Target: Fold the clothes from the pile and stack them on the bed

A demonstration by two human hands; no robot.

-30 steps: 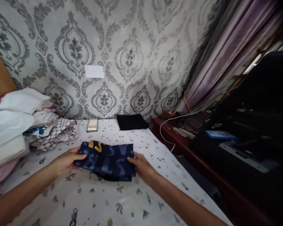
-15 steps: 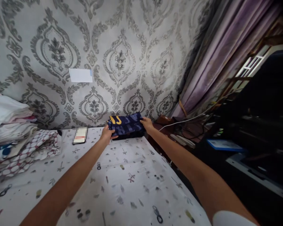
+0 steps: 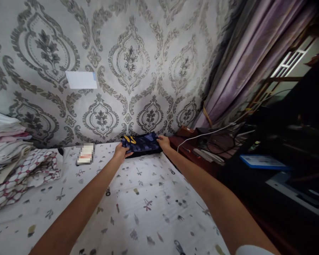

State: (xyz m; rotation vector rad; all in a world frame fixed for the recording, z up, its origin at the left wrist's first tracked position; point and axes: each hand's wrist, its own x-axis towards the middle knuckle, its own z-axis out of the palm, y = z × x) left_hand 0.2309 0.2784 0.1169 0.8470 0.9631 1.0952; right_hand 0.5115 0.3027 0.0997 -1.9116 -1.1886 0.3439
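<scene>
A folded dark blue cloth (image 3: 142,143) with a yellow mark lies at the far edge of the bed, close against the wall. Its left end is gripped by my left hand (image 3: 121,152), thumb on top. At the opposite end, my right hand (image 3: 163,142) pinches the corner of the same cloth. Something black (image 3: 146,154) shows beneath it, on the white patterned sheet (image 3: 138,198).
Stacked folded clothes (image 3: 7,141) rise at the left, beside a red-and-white patterned cloth (image 3: 39,166). A blurred pale item (image 3: 86,153) rests near the wall. Right of the bed are a white cable (image 3: 202,135), a blue-edged object (image 3: 263,162) and a purple curtain (image 3: 236,67).
The cloth's raised back part has come down slightly, so it looks flatter. Both hands still hold its ends. The camera view has shifted a little.
</scene>
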